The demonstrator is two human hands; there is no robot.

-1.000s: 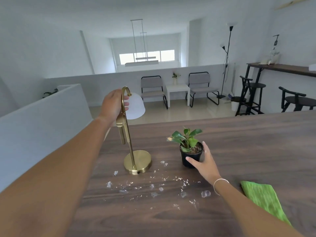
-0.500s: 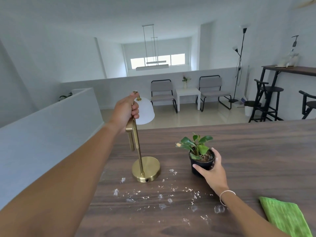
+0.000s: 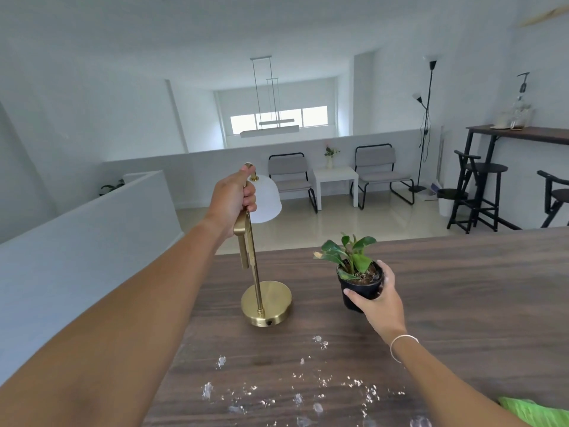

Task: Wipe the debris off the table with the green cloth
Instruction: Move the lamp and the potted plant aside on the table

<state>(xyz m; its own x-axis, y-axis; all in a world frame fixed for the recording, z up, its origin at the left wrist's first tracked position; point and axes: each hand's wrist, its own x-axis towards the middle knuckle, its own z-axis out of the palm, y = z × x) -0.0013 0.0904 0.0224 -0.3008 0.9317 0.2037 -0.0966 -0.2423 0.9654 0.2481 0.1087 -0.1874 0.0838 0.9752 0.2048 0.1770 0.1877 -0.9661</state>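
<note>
Clear, glassy debris [image 3: 308,392] lies scattered over the near part of the dark wooden table [image 3: 462,288]. The green cloth [image 3: 535,412] shows only as a corner at the bottom right, partly behind my right forearm. My left hand [image 3: 234,201] is closed around the neck of a brass lamp [image 3: 266,300] with a white shade. My right hand [image 3: 377,298] grips a small black pot with a green plant [image 3: 357,272], which sits slightly tilted beyond the debris.
The table's far edge runs just behind the lamp and the plant. A low white wall [image 3: 77,241] stands to the left. Beyond are two chairs, a white side table [image 3: 335,180], a floor lamp and black stools [image 3: 483,192].
Both hands have closed on their objects, and the lamp and plant pot have shifted away from me, beyond the debris. The view has tilted up, leaving the cloth mostly out of frame.
</note>
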